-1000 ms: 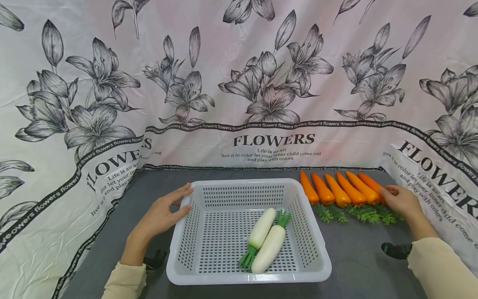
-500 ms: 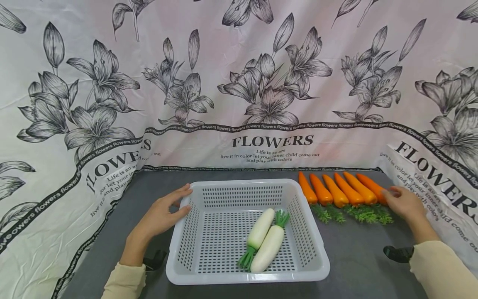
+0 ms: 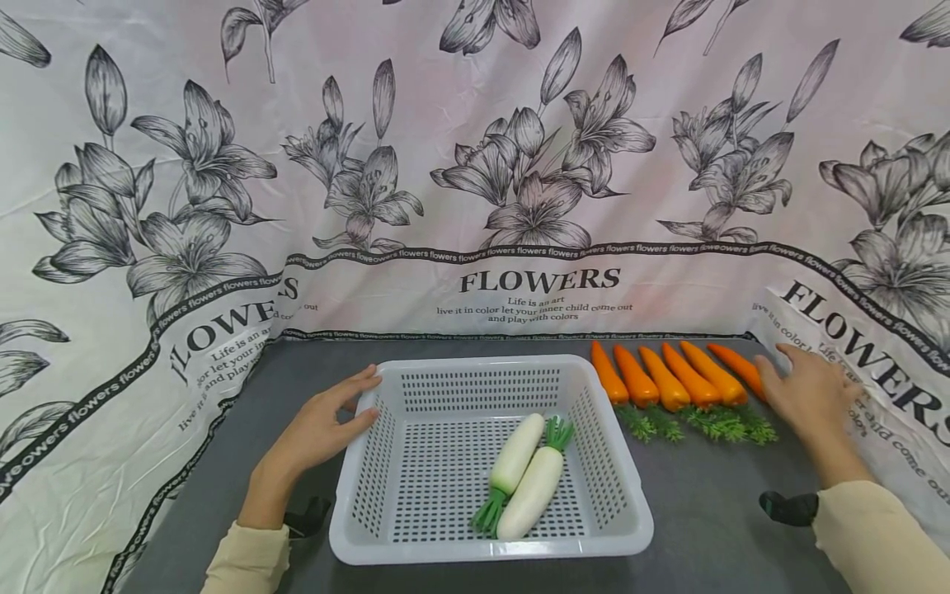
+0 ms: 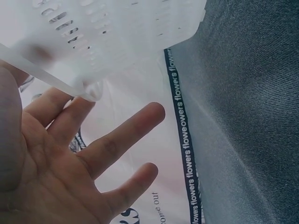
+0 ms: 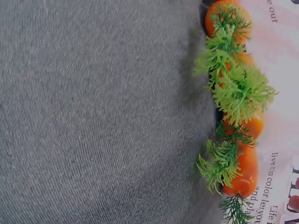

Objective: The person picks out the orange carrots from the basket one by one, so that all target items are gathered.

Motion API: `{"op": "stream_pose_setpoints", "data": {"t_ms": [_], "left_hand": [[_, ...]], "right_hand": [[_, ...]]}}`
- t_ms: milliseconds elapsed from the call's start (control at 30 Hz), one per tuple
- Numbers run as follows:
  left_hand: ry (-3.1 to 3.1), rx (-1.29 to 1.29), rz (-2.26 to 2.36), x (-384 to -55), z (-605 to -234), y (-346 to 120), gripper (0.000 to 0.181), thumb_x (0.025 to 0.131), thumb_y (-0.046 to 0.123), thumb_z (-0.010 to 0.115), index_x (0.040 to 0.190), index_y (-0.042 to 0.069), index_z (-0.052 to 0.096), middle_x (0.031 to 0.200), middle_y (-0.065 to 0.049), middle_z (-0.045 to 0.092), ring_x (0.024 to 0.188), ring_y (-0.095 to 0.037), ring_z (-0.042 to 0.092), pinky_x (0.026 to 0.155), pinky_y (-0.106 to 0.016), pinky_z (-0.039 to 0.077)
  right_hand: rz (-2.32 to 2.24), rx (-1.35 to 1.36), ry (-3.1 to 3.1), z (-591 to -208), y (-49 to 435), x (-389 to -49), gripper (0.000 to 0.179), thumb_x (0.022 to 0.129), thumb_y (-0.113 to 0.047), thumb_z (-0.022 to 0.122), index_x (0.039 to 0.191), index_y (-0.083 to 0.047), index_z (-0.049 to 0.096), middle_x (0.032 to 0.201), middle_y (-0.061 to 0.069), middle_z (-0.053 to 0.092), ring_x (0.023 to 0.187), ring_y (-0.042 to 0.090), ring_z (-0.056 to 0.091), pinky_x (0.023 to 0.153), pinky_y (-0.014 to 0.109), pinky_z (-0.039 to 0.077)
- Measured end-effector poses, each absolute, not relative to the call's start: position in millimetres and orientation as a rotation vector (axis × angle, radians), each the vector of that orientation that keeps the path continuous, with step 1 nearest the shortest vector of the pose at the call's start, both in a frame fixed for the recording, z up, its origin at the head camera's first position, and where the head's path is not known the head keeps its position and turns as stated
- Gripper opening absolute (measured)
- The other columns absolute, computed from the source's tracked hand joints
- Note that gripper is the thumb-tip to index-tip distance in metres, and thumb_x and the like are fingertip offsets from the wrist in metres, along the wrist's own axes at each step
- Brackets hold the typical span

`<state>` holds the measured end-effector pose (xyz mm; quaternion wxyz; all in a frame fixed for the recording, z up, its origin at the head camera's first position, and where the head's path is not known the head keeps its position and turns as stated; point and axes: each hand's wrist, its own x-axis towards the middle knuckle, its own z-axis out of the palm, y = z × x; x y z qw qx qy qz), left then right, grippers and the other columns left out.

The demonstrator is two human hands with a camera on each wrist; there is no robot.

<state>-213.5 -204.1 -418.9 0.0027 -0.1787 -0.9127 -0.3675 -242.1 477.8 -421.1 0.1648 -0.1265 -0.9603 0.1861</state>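
My left hand rests on the left rim of a white perforated basket, fingers extended. In the left wrist view, the ring and little fingers stick out straight, away from the basket wall. Inside the basket lie two white radishes with green tops, side by side and pointing opposite ways. My right hand is beside the rightmost carrot, fingers spread and holding nothing. Its thumb overlaps that carrot's blunt end in the head view.
Several orange carrots lie in a row right of the basket, leafy green tops toward me. The dark grey table is backed by a flower-print cloth, which also stands along both sides.
My right hand has come off the end of the rightmost carrot and spread its fingers, rising slightly. The left hand, basket and radishes stay as they were.
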Motion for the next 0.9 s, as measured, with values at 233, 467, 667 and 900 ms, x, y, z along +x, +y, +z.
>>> {"op": "stream_pose_setpoints", "data": {"t_ms": [233,467,667,900], "left_hand": [[-2.87,-0.573,-1.158,-214.1,-419.2,-204.0,0.058,0.101,0.037,0.064,0.154,0.018,0.047,0.168,0.002,0.031,0.109,-0.022,0.062,0.074,-0.028,0.056],[-2.879,-0.583,-1.084,-214.3,-418.4,-206.5,0.063,0.101,0.049,0.059,0.156,0.023,0.044,0.169,0.007,0.026,0.117,-0.021,0.056,0.093,-0.047,0.049],[-2.859,-0.579,-1.118,-216.7,-417.7,-211.4,0.062,0.103,0.049,0.055,0.158,0.026,0.039,0.172,0.002,0.018,0.139,-0.039,0.049,0.102,-0.064,0.045],[-2.871,-0.528,-1.086,-219.1,-416.4,-218.0,0.059,0.106,0.049,0.047,0.159,0.025,0.038,0.172,-0.003,0.018,0.154,-0.049,0.02,0.11,-0.081,0.015]], "right_hand": [[0.566,-0.332,-2.698,-420.4,469.4,-238.2,0.071,0.105,-0.051,0.039,0.151,0.002,0.042,0.146,0.042,0.041,0.132,0.074,0.022,0.1,0.088,0.002],[0.614,-0.284,-2.597,-420.4,456.7,-233.0,0.065,0.105,-0.044,0.043,0.151,0.001,0.044,0.146,0.04,0.044,0.129,0.069,0.03,0.099,0.083,0.007],[0.613,-0.215,-2.525,-420.0,445.6,-228.1,0.057,0.104,-0.039,0.048,0.147,-0.001,0.051,0.143,0.036,0.051,0.126,0.064,0.039,0.096,0.082,0.011],[0.605,-0.154,-2.552,-420.5,429.1,-219.9,0.057,0.105,-0.041,0.048,0.146,-0.002,0.051,0.145,0.034,0.051,0.127,0.061,0.04,0.098,0.081,0.016]]}}
